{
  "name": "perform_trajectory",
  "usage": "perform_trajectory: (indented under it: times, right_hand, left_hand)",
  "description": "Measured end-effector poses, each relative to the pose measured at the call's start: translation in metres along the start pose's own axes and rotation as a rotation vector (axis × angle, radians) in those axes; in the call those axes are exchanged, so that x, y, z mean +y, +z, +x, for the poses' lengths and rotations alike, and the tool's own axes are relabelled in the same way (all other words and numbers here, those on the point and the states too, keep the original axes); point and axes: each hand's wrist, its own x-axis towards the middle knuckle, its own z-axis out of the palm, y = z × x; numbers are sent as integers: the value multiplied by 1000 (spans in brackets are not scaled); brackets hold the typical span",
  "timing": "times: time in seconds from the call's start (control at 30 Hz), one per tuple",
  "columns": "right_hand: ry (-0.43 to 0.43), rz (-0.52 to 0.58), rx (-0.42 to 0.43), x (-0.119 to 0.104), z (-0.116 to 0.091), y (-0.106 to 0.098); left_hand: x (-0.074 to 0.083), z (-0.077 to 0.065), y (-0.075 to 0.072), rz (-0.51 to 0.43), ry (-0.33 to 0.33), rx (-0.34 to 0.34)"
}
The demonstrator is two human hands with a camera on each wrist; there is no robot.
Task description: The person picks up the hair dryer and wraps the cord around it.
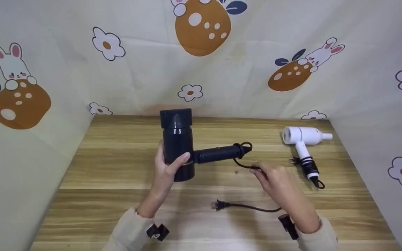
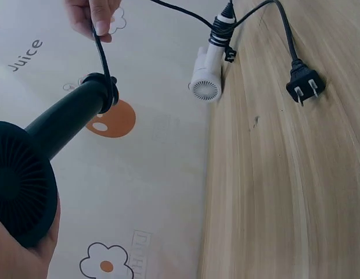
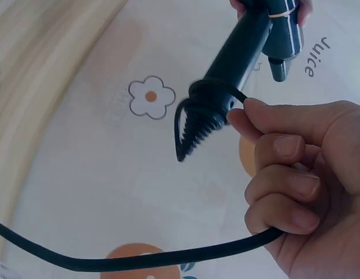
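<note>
My left hand (image 1: 164, 170) grips the barrel of a dark hair dryer (image 1: 177, 146), its thumb across the front near a thin gold ring. The dryer's flat nozzle (image 1: 176, 118) points away toward the back, and its handle (image 1: 218, 154) extends right. Between thumb and forefinger my right hand (image 1: 279, 181) pinches the black cord (image 3: 168, 258), with the other fingers curled over it in the right wrist view. Close to the handle's end, the cord wraps round it once. The cord's free end carries a two-pin plug (image 2: 305, 83), low over the wooden table in the head view.
A white hair dryer (image 1: 302, 136) lies at the right of the wooden table (image 1: 117, 209), its black cord (image 1: 308, 166) wound round the handle. Patterned cloth (image 1: 145, 69) with rabbits, oranges and flowers encloses the back and sides.
</note>
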Motion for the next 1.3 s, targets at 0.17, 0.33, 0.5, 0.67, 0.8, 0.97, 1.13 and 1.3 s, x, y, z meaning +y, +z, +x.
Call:
perform_trajectory:
  times: [0.17,0.33,0.5,0.67,0.8,0.97,1.13,1.3]
  right_hand:
    - [-113,-81,123,11,7,-7]
    - [-180,-67,157,19,15,-10]
    - [-205,-24,172,21,22,-11]
    - [-254,75,155,17,30,-13]
    - [-270,199,138,15,35,-15]
    - [-237,395,96,20,39,-13]
    - [-125,652,-10,30,38,-9]
    - [-31,883,-99,35,35,2]
  left_hand:
    - [2,0,-1,41,-44,-58]
    - [1,1,-2,65,-82,-129]
    - [0,0,-3,74,-116,-192]
    - [1,-3,-2,53,-145,-241]
    - [3,-3,-1,-2,-156,-278]
    - [3,-4,-3,-117,-216,-325]
    - [3,-6,-6,-241,-261,-365]
    - [4,-8,-7,-347,-281,-409]
